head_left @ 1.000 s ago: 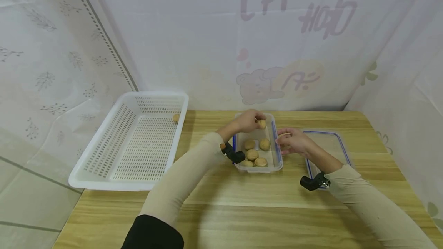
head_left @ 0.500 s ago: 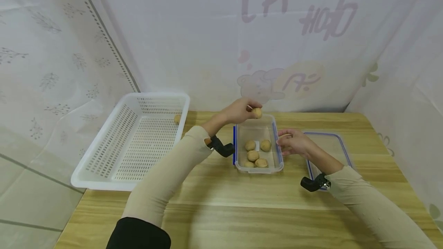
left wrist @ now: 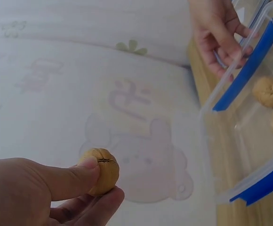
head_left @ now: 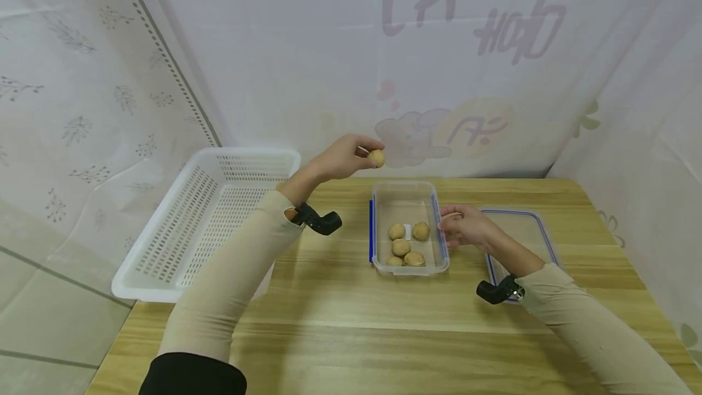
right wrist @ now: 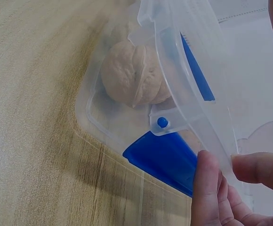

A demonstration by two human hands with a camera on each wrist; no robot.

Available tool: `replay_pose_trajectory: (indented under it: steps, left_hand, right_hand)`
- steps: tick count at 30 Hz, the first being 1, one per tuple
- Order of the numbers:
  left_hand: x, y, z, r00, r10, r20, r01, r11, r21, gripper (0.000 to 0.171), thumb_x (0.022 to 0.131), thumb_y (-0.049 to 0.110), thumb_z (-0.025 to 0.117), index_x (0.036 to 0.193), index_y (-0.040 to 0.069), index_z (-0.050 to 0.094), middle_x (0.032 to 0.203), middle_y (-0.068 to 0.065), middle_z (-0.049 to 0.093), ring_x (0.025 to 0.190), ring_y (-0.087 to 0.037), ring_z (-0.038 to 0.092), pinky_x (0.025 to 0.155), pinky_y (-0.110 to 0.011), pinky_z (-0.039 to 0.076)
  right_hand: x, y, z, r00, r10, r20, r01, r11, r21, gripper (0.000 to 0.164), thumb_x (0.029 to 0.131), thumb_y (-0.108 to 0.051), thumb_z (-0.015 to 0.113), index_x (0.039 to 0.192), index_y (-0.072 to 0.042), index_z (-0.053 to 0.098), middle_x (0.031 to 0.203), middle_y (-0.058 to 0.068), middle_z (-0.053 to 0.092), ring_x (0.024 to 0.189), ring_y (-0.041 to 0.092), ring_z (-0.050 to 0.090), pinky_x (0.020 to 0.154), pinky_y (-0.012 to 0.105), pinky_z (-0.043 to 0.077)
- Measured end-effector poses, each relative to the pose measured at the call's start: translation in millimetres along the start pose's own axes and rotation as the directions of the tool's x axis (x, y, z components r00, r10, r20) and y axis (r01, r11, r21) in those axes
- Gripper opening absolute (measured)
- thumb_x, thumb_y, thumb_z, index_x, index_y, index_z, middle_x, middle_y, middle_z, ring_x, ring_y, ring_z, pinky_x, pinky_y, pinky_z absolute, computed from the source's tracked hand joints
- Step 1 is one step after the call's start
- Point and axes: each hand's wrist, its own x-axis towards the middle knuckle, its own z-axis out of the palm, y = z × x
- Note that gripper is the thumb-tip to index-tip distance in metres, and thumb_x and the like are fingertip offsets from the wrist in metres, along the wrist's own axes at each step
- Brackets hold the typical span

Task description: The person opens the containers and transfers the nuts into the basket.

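Observation:
My left hand (head_left: pixel 347 157) pinches a walnut (head_left: pixel 376 158) between thumb and fingers, raised beyond the table's back edge, left of the clear food container. A dark crack shows in that walnut (left wrist: pixel 104 172) in the left wrist view. The container (head_left: pixel 410 183) has blue clips and holds several walnuts (head_left: pixel 401 247), gathered toward its near end. At its right side, my right hand (head_left: pixel 466 225) grips the rim. Up close, the right thumb and fingers (right wrist: pixel 207 188) pinch that rim beside a blue clip (right wrist: pixel 167 157).
A white perforated basket (head_left: pixel 156 282) stands on the left, partly covered by my left forearm. The container's clear lid (head_left: pixel 518 224) with a blue seal lies to the right, partly under my right forearm. A printed curtain (head_left: pixel 329 78) hangs behind the wooden table (head_left: pixel 351 346).
My left hand has lifted the walnut out over the container and carried it up and leftward. The right hand stays at the container's side. My left arm now covers more of the basket.

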Motion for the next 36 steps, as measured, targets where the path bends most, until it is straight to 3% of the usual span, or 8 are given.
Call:
replay_pose_trajectory:
  steps: [8,19,30,36]
  left_hand:
    - [-18.3,-10.5,-27.8,0.998,-0.030,-0.060,0.030,0.999,-0.013,0.044,0.103,0.004,0.059,0.146,-0.004,0.052,0.146,-0.020,0.052,0.131,-0.035,0.055,0.105,-0.043,0.050]
    - [-46.2,-37.5,-61.3,0.986,-0.078,-0.147,0.070,0.996,-0.058,0.045,0.103,0.005,0.059,0.146,-0.004,0.050,0.152,-0.019,0.046,0.136,-0.037,0.050,0.112,-0.049,0.043]
    - [-78.4,-72.6,-88.1,0.960,-0.146,-0.240,0.141,0.989,-0.039,0.047,0.103,0.007,0.060,0.147,-0.004,0.049,0.153,-0.020,0.045,0.136,-0.039,0.049,0.113,-0.053,0.039]
    - [-92.6,-94.6,-97.5,0.939,-0.222,-0.262,0.214,0.975,-0.059,0.049,0.104,0.010,0.059,0.150,-0.003,0.045,0.152,-0.023,0.044,0.139,-0.042,0.044,0.114,-0.058,0.034]
  right_hand:
    - [0.9,-0.2,-0.8,1.000,0.003,0.001,-0.003,1.000,0.003,0.047,0.098,-0.003,0.060,0.138,0.011,0.039,0.097,0.007,0.063,0.084,0.014,0.063,0.074,0.033,0.062]
    - [2.4,2.6,-0.6,1.000,0.004,0.001,-0.004,1.000,0.011,0.047,0.098,-0.002,0.060,0.138,0.011,0.039,0.095,0.006,0.063,0.083,0.013,0.063,0.073,0.032,0.062]
    - [2.1,3.5,0.1,1.000,0.003,0.008,-0.004,1.000,0.026,0.047,0.098,-0.002,0.060,0.138,0.012,0.038,0.095,0.006,0.063,0.083,0.014,0.063,0.072,0.031,0.062]
    - [2.2,3.2,-0.1,1.000,0.002,0.005,-0.003,1.000,0.020,0.048,0.098,-0.002,0.060,0.138,0.012,0.038,0.096,0.006,0.062,0.084,0.014,0.063,0.073,0.032,0.062]
